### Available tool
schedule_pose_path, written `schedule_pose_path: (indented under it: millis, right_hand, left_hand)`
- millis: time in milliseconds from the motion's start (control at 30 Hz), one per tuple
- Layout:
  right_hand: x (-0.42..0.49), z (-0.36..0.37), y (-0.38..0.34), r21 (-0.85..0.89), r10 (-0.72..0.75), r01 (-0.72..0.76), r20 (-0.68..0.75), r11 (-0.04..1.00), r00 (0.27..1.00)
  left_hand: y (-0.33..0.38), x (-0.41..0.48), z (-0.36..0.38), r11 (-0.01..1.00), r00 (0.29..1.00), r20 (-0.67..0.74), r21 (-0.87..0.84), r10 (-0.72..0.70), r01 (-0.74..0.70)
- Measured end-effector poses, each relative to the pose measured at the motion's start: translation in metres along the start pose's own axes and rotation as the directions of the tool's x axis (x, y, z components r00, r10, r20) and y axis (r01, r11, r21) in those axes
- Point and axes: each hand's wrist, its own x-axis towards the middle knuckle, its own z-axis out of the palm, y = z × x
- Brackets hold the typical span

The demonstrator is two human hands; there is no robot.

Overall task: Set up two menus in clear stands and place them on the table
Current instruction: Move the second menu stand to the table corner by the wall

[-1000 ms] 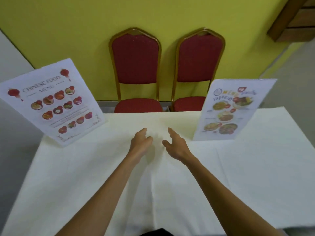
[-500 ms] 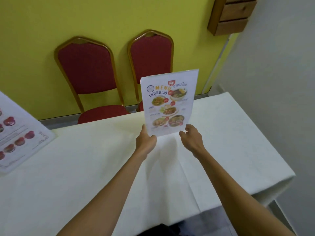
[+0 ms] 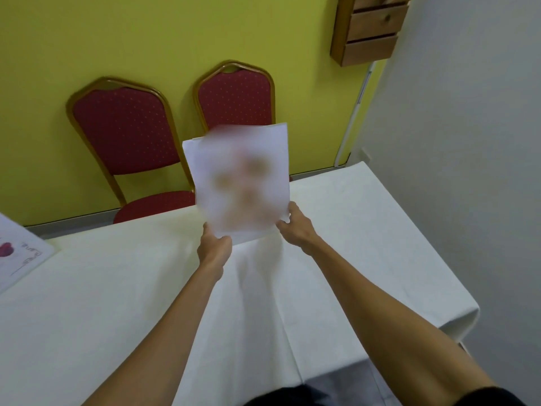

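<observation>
A white menu sheet in its clear stand (image 3: 238, 183) stands upright at the far middle of the table, its print blurred. My left hand (image 3: 214, 247) grips its lower left corner. My right hand (image 3: 294, 227) grips its lower right corner. The menu's base looks close to or on the white tablecloth (image 3: 117, 288); I cannot tell which. A second menu (image 3: 17, 256), printed with red lanterns, shows only its corner at the left edge of the view.
Two red padded chairs with gold frames (image 3: 126, 133) (image 3: 235, 95) stand behind the table against the yellow wall. A wooden drawer unit (image 3: 369, 27) hangs on the wall at upper right. The table's right corner (image 3: 468, 312) drops off beside a grey wall.
Both hands went from empty over the table's middle to gripping the right-hand menu at its lower corners. The view swung right, pushing the lantern menu to the left edge.
</observation>
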Motion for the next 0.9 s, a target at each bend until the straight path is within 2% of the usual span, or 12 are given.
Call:
schedule_pose_path:
  millis: [100,233,467,600,733,900]
  right_hand:
    - [0.005,-0.011,0.007,0.02,-0.014,0.014,-0.006,1.0,1.0]
    - [0.012,-0.04,0.018,0.042,-0.032,0.034,-0.045,0.999,0.998]
    - [0.033,-0.106,0.047,0.1,0.006,0.013,-0.186,0.995,0.982]
    - [0.042,-0.13,0.066,0.127,0.058,-0.032,-0.211,0.991,0.976]
    - [0.049,-0.141,0.08,0.198,0.11,-0.063,-0.236,0.978,0.965]
    - [0.054,-0.145,0.086,0.283,0.15,-0.076,-0.252,0.956,0.956]
  left_hand:
    - [0.007,0.005,0.012,0.999,1.0,-0.021,-0.037,-0.005,0.004]
    - [0.025,0.017,0.036,0.998,0.998,0.016,-0.04,0.053,-0.053]
    - [0.079,0.033,0.103,0.982,0.969,0.169,0.031,0.179,-0.187]
    - [0.101,0.043,0.137,0.968,0.94,0.26,0.061,0.221,-0.244]
    - [0.108,0.048,0.161,0.966,0.92,0.321,0.05,0.224,-0.252]
    - [0.111,0.054,0.181,0.971,0.923,0.328,0.05,0.204,-0.232]
